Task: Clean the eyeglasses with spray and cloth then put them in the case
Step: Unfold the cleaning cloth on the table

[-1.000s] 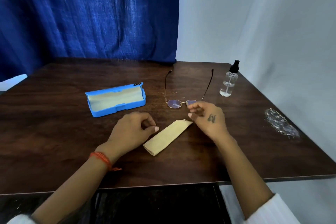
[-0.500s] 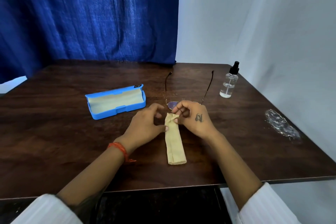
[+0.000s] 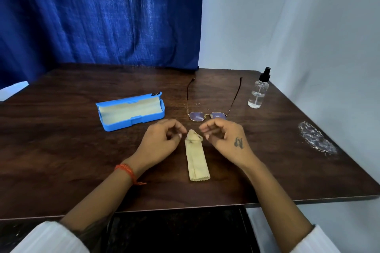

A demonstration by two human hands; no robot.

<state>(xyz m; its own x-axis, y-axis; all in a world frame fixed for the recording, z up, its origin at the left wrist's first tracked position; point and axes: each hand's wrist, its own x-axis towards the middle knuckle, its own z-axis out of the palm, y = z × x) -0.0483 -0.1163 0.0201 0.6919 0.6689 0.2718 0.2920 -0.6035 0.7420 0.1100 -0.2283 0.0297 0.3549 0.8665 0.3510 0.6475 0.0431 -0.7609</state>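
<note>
The eyeglasses (image 3: 207,116) lie lens-down on the dark wooden table (image 3: 61,160) with both arms unfolded, pointing away from me. A folded beige cloth (image 3: 197,162) lies lengthwise in front of them, its far end crumpled. My left hand (image 3: 162,141) and my right hand (image 3: 224,137) hover on either side of that crumpled end, fingers curled and apart, holding nothing. The open blue case (image 3: 131,112) with a pale lining sits to the left. A clear spray bottle (image 3: 258,90) with a black nozzle stands at the back right.
A crumpled piece of clear plastic (image 3: 316,139) lies near the table's right edge. A blue curtain (image 3: 98,16) hangs behind the table and a white wall is at the right. The table's front edge is close to my body.
The cloth was turned from slanted to lengthwise, then both hands pinched its far end. Now both hands have let go and drawn slightly apart, leaving that end crumpled.
</note>
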